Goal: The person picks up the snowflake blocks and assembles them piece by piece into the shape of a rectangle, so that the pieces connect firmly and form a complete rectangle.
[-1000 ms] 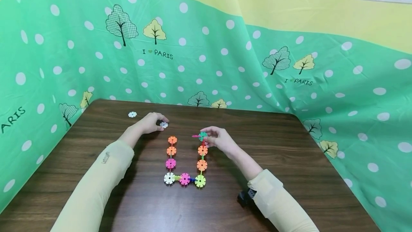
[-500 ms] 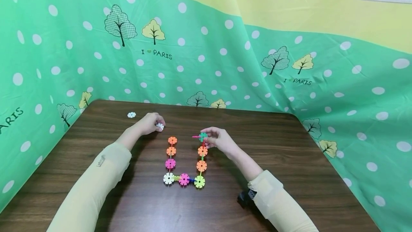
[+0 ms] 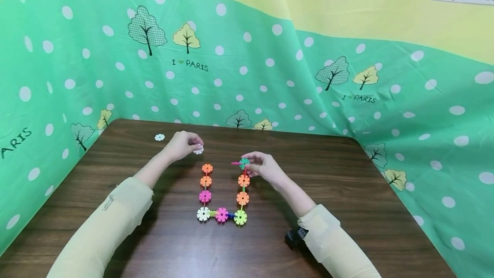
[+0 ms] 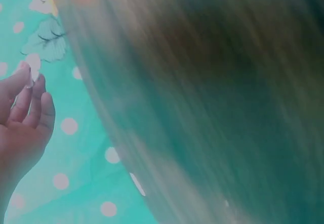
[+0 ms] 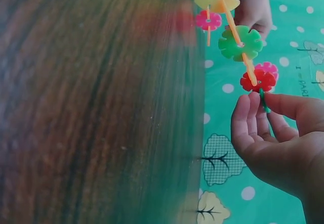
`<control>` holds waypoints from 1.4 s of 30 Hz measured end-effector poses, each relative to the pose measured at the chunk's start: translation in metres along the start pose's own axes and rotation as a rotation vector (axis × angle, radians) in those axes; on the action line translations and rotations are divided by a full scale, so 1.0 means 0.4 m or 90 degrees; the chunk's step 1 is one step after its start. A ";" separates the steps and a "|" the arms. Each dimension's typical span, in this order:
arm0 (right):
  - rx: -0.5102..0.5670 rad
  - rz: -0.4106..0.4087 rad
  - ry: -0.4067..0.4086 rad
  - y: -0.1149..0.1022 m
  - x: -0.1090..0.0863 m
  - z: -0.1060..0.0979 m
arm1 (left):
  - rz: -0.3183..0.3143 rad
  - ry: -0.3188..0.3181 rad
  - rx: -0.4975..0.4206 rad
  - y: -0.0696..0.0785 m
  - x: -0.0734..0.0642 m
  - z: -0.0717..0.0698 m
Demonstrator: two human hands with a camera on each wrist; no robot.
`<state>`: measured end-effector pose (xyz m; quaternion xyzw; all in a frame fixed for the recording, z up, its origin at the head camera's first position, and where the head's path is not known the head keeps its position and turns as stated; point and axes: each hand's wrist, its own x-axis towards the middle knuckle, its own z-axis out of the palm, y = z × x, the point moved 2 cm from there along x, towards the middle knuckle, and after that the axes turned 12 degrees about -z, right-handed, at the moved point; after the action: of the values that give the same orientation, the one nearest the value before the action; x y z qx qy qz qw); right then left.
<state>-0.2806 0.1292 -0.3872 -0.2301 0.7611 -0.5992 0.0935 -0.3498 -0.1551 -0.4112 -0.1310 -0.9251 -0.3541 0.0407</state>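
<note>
In the head view, a U-shaped chain of notched flower-like plastic discs lies on the brown table [image 3: 328,170]. Its left side has an orange disc [image 3: 207,168] at the far end, and a white corner disc [image 3: 203,214] sits at the near left. My right hand [image 3: 266,170] pinches a teal disc [image 3: 244,163] at the far end of the right side. A pink disc [image 3: 235,163], seen edge-on, sticks out leftward from it. My left hand [image 3: 182,146] pinches a loose white disc [image 3: 198,149] between thumb and fingers, apart from the chain.
Another white disc [image 3: 160,137] lies near the table's back left. A green, dotted curtain [image 3: 239,76] hangs behind and beside the table. Black wrist gear [image 3: 295,237] shows under the right sleeve [image 3: 328,231].
My left hand shifts the white disc a little left, then back right and away, with its forearm turning. The right hand keeps its pinch on the teal disc, almost still.
</note>
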 end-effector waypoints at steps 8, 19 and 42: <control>-0.007 -0.007 0.010 -0.008 -0.002 0.004 | -0.012 0.034 -0.053 0.075 -0.030 0.008; 0.027 -0.022 0.042 -0.018 0.001 0.010 | -0.068 0.014 -0.133 0.155 -0.077 0.038; 0.017 -0.060 0.048 0.030 0.020 0.008 | -0.116 -0.003 -0.242 0.188 -0.103 0.094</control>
<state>-0.2890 0.1248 -0.3987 -0.2417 0.7446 -0.6209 0.0399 -0.2890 -0.0851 -0.3979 -0.0529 -0.8500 -0.5239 -0.0190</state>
